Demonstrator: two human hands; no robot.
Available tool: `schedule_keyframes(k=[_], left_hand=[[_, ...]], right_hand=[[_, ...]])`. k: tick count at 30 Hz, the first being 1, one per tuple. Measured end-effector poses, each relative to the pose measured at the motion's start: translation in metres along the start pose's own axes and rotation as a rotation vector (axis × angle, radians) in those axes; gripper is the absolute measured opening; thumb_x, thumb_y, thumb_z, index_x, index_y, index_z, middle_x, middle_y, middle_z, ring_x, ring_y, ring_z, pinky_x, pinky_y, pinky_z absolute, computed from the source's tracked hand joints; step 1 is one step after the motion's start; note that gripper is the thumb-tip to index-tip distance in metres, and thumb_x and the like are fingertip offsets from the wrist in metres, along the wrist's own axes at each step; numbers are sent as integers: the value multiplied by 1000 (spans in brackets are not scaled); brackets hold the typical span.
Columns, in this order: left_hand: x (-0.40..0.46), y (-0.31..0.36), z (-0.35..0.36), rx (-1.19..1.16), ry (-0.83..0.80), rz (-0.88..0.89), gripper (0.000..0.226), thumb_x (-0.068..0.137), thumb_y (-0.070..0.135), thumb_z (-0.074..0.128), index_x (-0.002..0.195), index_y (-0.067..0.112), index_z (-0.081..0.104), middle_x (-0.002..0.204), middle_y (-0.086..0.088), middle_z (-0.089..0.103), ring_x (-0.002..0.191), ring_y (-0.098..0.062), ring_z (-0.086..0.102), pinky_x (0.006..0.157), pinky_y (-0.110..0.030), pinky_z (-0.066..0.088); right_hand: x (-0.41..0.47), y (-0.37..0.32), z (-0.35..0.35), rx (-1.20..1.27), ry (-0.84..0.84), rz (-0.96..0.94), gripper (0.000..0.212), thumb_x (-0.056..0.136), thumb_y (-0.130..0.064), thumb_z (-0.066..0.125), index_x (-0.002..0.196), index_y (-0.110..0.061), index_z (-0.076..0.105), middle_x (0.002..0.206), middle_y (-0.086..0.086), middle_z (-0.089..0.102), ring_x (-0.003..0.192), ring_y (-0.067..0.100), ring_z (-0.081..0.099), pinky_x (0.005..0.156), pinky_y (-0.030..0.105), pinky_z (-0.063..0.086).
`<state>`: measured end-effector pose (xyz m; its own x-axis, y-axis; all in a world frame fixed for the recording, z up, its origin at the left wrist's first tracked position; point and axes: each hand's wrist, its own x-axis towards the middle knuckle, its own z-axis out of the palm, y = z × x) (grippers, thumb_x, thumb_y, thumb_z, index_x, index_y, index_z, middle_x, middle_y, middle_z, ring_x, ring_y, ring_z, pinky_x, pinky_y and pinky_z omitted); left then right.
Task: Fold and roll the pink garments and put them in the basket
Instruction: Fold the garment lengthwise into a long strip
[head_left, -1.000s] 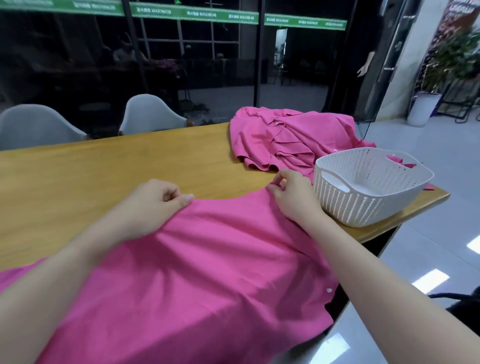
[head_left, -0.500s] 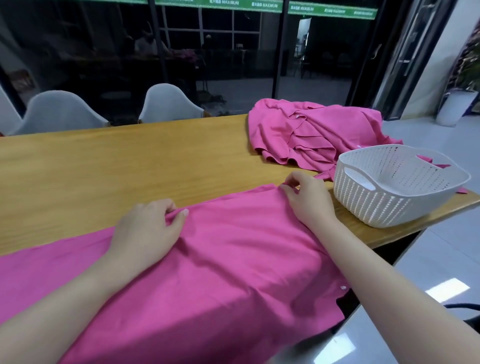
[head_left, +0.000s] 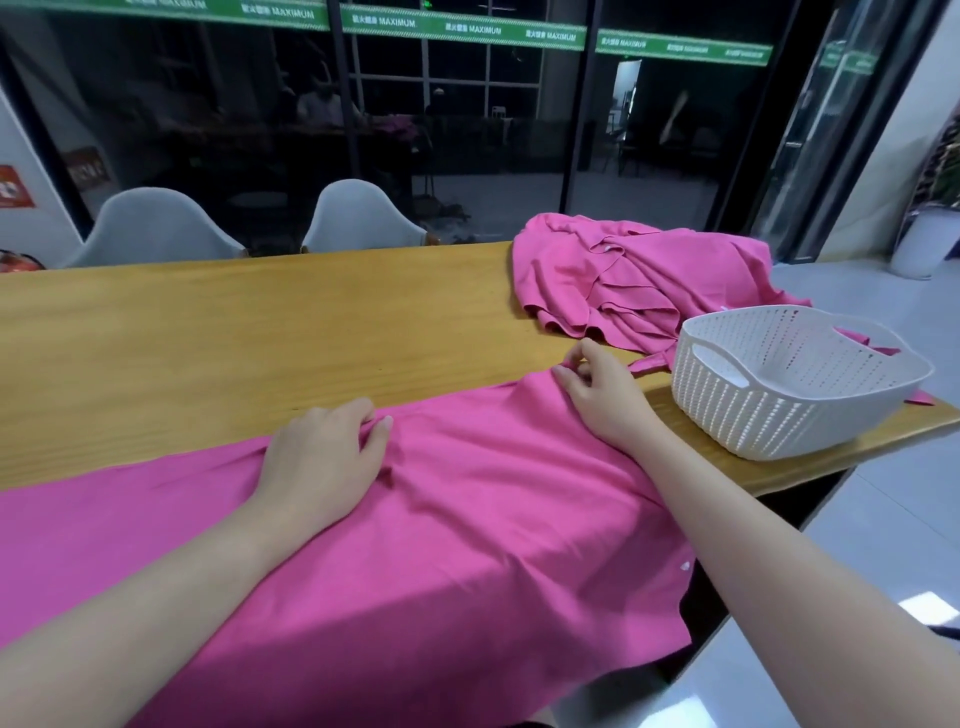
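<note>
here the step in hand looks like the first fold of the near pink garment (head_left: 467, 519), which is spread flat on the table (head_left: 208, 338) and hangs over its near edge. the left hand (head_left: 322, 457) lies on the far edge of the cloth, its fingers curled and bunching a small ridge of fabric under them, the thumb pressing beside it. the right hand (head_left: 597, 395) is at the far right corner of the same garment and pinches the edge between thumb and fingertips, the other fingers bent. both hands hold the same far edge, well apart from each other.

i judge that the task is at an early stage: nothing is folded or rolled yet, and the white basket (head_left: 727, 410) seems to have nothing in it. the next move probably calls for lifting this far edge with both hands together and bringing it toward the body, keeping the edge straight so the cloth does not wrinkle.

the basket stands on the table just beside the right hand, near the right end. behind it a second pink garment (head_left: 623, 270) lies in a loose heap, part of it hidden by the basket. two grey chairs (head_left: 358, 218) stand at the far side of the table.
</note>
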<state>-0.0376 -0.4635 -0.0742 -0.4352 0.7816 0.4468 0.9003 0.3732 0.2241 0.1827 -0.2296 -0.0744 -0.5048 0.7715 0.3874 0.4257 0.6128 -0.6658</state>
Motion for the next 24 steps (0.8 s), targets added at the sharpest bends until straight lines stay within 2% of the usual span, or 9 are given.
schedule_keyframes(k=[3, 5, 7, 10, 13, 16, 18, 21, 24], left_hand=[[9, -10, -11, -78, -109, -63, 39, 96, 47, 60, 66, 22, 53, 65, 1, 60, 74, -34, 62, 61, -39, 47], [20, -20, -28, -159, -193, -114, 37, 91, 48, 68, 65, 23, 63, 69, -1, 66, 75, -28, 64, 68, -37, 51], [30, -28, -45, -177, -212, -128, 38, 86, 51, 73, 63, 21, 67, 70, -2, 68, 74, -23, 64, 69, -35, 51], [41, -35, -51, -116, -251, -115, 41, 83, 57, 73, 63, 21, 68, 70, -1, 67, 74, -21, 63, 71, -36, 54], [42, -49, -34, -34, -272, -96, 49, 84, 64, 67, 63, 21, 63, 67, 2, 64, 71, -22, 62, 68, -37, 54], [29, -65, -16, 14, -134, 16, 50, 93, 58, 58, 61, 20, 54, 60, 5, 58, 69, -30, 61, 61, -39, 50], [24, -67, -11, 49, -85, 70, 49, 97, 56, 52, 65, 19, 54, 63, 3, 59, 72, -32, 62, 59, -39, 46], [25, -65, -14, 32, -131, 15, 52, 96, 63, 48, 66, 21, 57, 68, 2, 64, 75, -31, 63, 62, -38, 46], [29, -68, -24, -66, -247, -72, 52, 88, 65, 60, 64, 19, 59, 61, 8, 62, 67, -22, 61, 62, -34, 47]], right_hand=[[-1, 0, 0, -27, 3, -26, 14, 95, -18, 68, 88, -13, 56, 78, 0, 63, 74, 13, 56, 70, 28, 37], [-1, 0, 1, -29, 0, -27, 14, 94, -18, 69, 86, -14, 58, 78, 0, 64, 73, 13, 56, 71, 29, 38], [0, 0, 5, -47, 2, -31, 13, 92, -17, 71, 84, -14, 61, 78, -2, 65, 74, 15, 58, 73, 32, 41], [0, 0, 10, -102, 5, -37, 10, 90, -15, 72, 84, -10, 65, 83, 4, 68, 82, 25, 62, 79, 39, 49], [0, -1, 13, -124, 20, -26, 9, 90, -13, 71, 85, -8, 65, 83, 6, 68, 83, 26, 62, 79, 40, 49], [0, 0, 14, -151, 26, -6, 10, 89, -14, 73, 86, -7, 66, 84, 7, 69, 83, 27, 63, 78, 38, 49], [2, -1, 15, -202, 30, 6, 11, 89, -16, 73, 86, -6, 67, 85, 10, 70, 86, 30, 63, 78, 39, 48], [10, -6, 16, -278, 5, 94, 14, 93, -19, 68, 91, -6, 67, 94, 13, 71, 94, 34, 62, 77, 37, 43], [19, -10, 22, -353, -20, 167, 12, 95, -21, 65, 90, -11, 61, 102, 14, 70, 100, 37, 62, 78, 37, 41]])
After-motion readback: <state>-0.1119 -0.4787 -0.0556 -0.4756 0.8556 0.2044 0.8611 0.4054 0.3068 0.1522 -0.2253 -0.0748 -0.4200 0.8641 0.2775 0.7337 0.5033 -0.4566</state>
